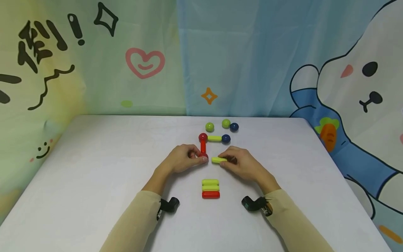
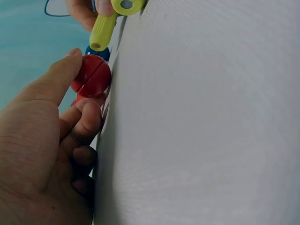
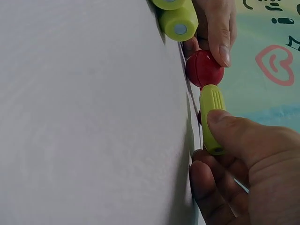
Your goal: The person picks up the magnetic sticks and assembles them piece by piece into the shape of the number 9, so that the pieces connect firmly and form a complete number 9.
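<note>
My left hand (image 1: pixel 185 159) pinches a red ball (image 2: pixel 93 75) between thumb and fingers. That ball ends a red rod (image 1: pixel 203 147), whose far end meets a second red ball (image 1: pixel 203 137). From there a yellow-green rod (image 1: pixel 214 138) runs right to a dark blue ball (image 1: pixel 226 139). In my right hand (image 1: pixel 240 162), thumb and fingers grip a loose yellow-green rod (image 3: pixel 212 98), its free end pointing at the near red ball. A small gap separates rod and ball in the head view. The right fingertips beneath the rod are partly hidden there.
Nearer me lie two yellow-green rods (image 1: pixel 210 185) and a red rod (image 1: pixel 210 195), side by side. Beyond the joined pieces sit two green balls (image 1: pixel 209 127) and another dark blue ball (image 1: pixel 234 127). A printed curtain (image 1: pixel 239 63) hangs behind the white table (image 1: pixel 104 150).
</note>
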The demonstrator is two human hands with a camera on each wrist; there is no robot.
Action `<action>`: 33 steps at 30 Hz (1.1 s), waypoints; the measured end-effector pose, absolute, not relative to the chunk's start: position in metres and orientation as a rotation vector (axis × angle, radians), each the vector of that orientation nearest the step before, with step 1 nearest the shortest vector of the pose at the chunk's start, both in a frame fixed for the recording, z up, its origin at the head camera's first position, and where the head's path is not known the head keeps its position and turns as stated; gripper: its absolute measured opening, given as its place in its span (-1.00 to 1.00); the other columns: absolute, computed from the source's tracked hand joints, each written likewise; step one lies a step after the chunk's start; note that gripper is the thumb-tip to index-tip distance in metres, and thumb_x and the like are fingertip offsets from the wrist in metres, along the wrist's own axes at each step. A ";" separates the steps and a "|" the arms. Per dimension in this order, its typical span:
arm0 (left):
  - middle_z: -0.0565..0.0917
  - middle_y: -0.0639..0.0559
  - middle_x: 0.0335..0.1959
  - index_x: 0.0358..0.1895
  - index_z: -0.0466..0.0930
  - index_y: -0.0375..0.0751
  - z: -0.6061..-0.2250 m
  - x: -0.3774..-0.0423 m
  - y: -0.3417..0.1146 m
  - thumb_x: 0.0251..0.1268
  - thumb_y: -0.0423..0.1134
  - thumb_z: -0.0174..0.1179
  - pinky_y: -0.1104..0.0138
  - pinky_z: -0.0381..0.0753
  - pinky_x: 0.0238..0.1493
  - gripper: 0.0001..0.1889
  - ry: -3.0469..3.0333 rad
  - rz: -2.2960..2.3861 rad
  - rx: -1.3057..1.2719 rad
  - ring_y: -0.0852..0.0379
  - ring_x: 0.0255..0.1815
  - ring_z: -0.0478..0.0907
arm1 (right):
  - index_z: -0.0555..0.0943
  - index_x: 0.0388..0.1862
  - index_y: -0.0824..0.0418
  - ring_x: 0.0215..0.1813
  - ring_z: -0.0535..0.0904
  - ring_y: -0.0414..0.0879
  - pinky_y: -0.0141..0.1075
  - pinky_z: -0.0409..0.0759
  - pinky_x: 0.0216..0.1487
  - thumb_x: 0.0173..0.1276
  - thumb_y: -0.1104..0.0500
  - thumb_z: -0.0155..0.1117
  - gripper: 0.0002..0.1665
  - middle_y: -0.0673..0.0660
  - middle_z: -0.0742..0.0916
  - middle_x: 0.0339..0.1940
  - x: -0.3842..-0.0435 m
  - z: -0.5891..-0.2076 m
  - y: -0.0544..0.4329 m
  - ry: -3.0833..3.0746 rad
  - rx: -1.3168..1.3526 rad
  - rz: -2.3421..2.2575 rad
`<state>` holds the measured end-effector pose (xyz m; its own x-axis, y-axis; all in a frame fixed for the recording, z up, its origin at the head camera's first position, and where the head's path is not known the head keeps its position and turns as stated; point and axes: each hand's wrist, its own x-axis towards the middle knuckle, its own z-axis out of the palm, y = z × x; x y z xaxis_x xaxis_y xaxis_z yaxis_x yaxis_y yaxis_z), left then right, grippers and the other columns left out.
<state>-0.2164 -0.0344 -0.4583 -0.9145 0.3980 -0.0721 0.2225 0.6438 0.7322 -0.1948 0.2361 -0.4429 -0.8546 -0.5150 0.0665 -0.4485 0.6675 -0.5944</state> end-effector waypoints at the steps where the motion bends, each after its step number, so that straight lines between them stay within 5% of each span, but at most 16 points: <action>1: 0.52 0.10 -0.49 -0.22 0.66 0.03 -0.458 -0.216 -0.034 0.25 0.21 0.38 0.30 0.35 -0.33 -0.66 2.637 1.129 0.506 0.15 -0.40 0.44 | 0.72 0.13 0.11 -0.08 0.59 -0.14 -0.17 0.65 0.05 0.43 0.16 0.39 -0.69 -0.03 0.70 -0.07 -0.195 -0.443 0.235 2.766 -0.804 -0.948; 33: 0.52 0.11 -0.49 -0.17 0.64 0.02 -0.461 -0.215 -0.033 0.25 0.21 0.38 0.31 0.35 -0.36 -0.63 2.666 1.137 0.513 0.16 -0.43 0.43 | 0.69 0.14 0.13 -0.06 0.63 -0.12 -0.14 0.66 0.05 0.41 0.19 0.41 -0.67 0.00 0.72 -0.04 -0.198 -0.446 0.226 2.781 -0.768 -0.990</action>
